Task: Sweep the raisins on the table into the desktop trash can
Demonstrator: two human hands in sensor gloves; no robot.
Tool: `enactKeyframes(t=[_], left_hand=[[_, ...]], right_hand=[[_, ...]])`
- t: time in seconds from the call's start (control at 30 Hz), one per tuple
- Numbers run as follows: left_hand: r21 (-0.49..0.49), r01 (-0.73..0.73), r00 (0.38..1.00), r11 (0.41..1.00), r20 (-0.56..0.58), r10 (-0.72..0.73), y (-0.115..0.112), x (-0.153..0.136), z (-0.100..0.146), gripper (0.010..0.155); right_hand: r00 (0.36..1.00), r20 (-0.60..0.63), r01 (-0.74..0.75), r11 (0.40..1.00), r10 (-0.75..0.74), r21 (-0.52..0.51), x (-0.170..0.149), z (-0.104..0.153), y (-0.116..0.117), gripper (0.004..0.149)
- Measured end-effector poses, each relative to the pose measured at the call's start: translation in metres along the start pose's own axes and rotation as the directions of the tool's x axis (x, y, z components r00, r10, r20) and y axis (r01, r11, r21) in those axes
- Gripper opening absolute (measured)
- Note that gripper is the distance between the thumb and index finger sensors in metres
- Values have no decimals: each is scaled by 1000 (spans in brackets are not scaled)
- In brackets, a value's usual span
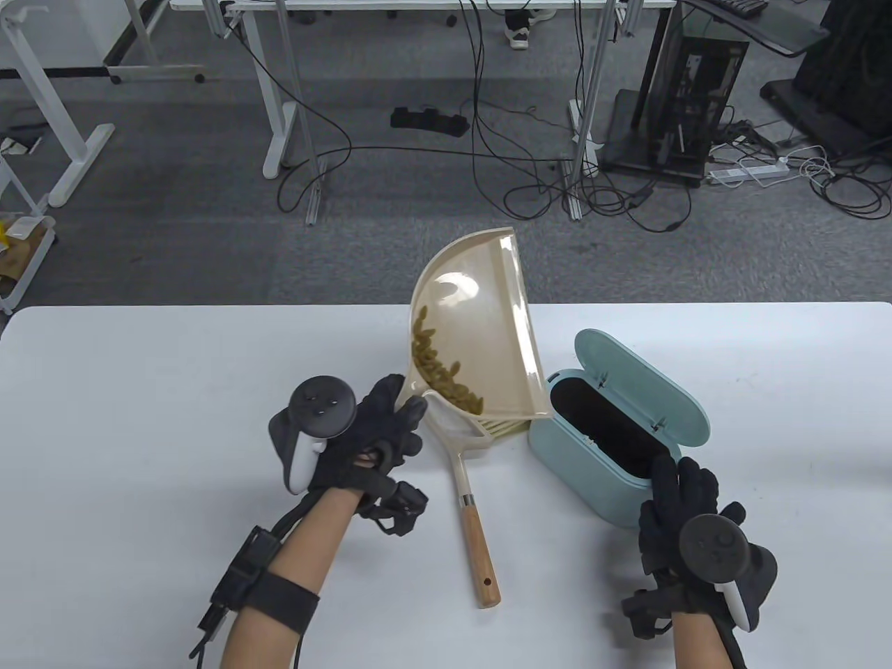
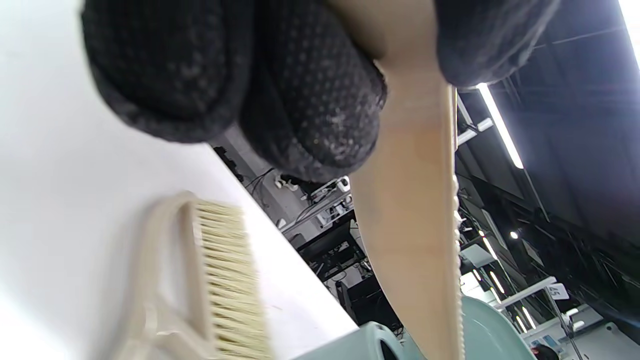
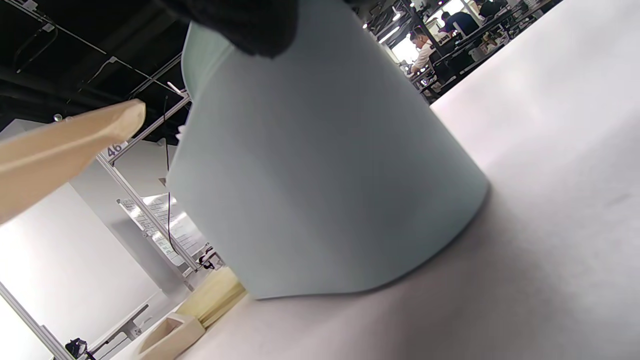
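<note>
White tabletop (image 1: 139,418): left hand (image 1: 369,439) is gripping tilted beige plastic dustpan (image 1: 481,327) holding brown raisins (image 1: 439,366); right hand (image 1: 679,512) is resting fingers on open-lidded pale-teal trash can (image 1: 592,460); wooden-handled brush (image 1: 477,536) is lying between.

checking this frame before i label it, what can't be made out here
- Table view: the inside of the trash can is dark, so any raisins in it cannot be seen.
- Table view: the brush head is hidden under the tilted dustpan.
- Left wrist view: the left hand fingers block the dustpan's handle.
- Right wrist view: only a fingertip of the right hand shows, so its hold on the can is unclear.
</note>
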State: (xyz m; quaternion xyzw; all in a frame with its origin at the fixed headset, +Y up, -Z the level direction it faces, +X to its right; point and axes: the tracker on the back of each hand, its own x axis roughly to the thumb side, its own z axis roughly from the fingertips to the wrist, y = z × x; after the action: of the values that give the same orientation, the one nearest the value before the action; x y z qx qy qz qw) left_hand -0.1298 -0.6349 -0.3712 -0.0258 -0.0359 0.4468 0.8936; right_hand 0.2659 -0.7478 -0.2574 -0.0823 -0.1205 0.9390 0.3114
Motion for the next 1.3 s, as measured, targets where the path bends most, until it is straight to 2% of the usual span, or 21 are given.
enactKeyframes(t=[0.17, 0.3, 0.47, 0.77, 0.93, 1.07, 1.17, 1.3], left_hand=[[63, 184, 979, 981, 71, -189, -27, 45, -6, 71], [167, 353, 913, 921, 153, -378, -38, 67, -2, 73], [203, 408, 876, 890, 189, -444, -42, 76, 1, 71], [180, 385, 891, 905, 181, -416, -38, 66, 3, 70], [169, 317, 915, 933, 206, -348, -21, 54, 11, 69], [187, 284, 930, 940, 182, -318, 5, 37, 21, 69], [180, 236, 951, 955, 159, -265, 27, 15, 30, 70], [195, 237, 966, 952, 58, -252, 57, -35, 43, 72]], right_hand=[[1000, -3, -3, 1000, 3, -8, 0, 0, -1, 59], [1000, -3, -1, 1000, 1, -7, 0, -1, -2, 59], [1000, -1, 7, 1000, -7, -9, 0, -1, -2, 59], [1000, -1, 13, 1000, -13, -13, 0, -1, -2, 59], [1000, 1, 23, 1000, -23, -14, 0, -1, -2, 58], [1000, 5, 6, 1000, -6, -9, 0, -1, -1, 59], [1000, 6, 9, 1000, -9, -10, 0, -1, 0, 60], [1000, 7, 12, 1000, -12, -11, 0, 0, 0, 60]])
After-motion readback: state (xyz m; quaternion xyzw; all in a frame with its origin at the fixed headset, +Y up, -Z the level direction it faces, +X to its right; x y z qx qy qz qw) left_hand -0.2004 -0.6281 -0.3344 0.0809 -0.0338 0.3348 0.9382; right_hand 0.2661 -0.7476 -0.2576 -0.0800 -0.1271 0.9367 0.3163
